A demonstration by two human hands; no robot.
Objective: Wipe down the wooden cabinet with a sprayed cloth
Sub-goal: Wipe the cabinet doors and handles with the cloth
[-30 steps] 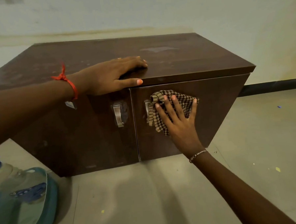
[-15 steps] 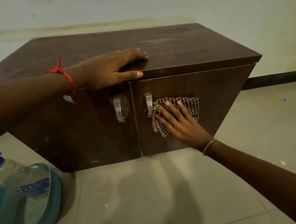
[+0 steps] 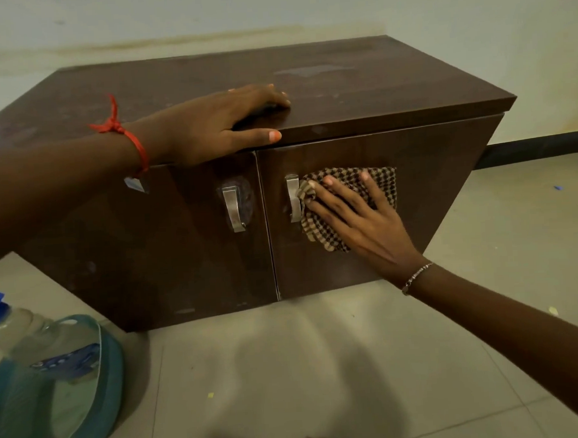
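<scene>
A low dark wooden cabinet (image 3: 391, 89) with two doors and two metal handles (image 3: 234, 208) stands on the tiled floor against the wall. My right hand (image 3: 361, 225) lies flat with spread fingers on a brown checked cloth (image 3: 376, 184), pressing it to the right door just right of that door's handle (image 3: 292, 198). My left hand (image 3: 215, 125) rests palm down on the cabinet's top front edge, thumb hooked over the edge above the door gap. A red thread is tied round the left wrist and a thin bracelet round the right.
A clear plastic spray bottle (image 3: 51, 378) of bluish liquid with a blue cap lies on the floor at the lower left, close to the cabinet's left door. Grey floor tiles (image 3: 322, 367) stretch in front. A black skirting strip (image 3: 538, 147) runs along the wall at right.
My right hand has slid the cloth down and to the right across the right door, away from the handle it covered. The left hand stayed on the top edge.
</scene>
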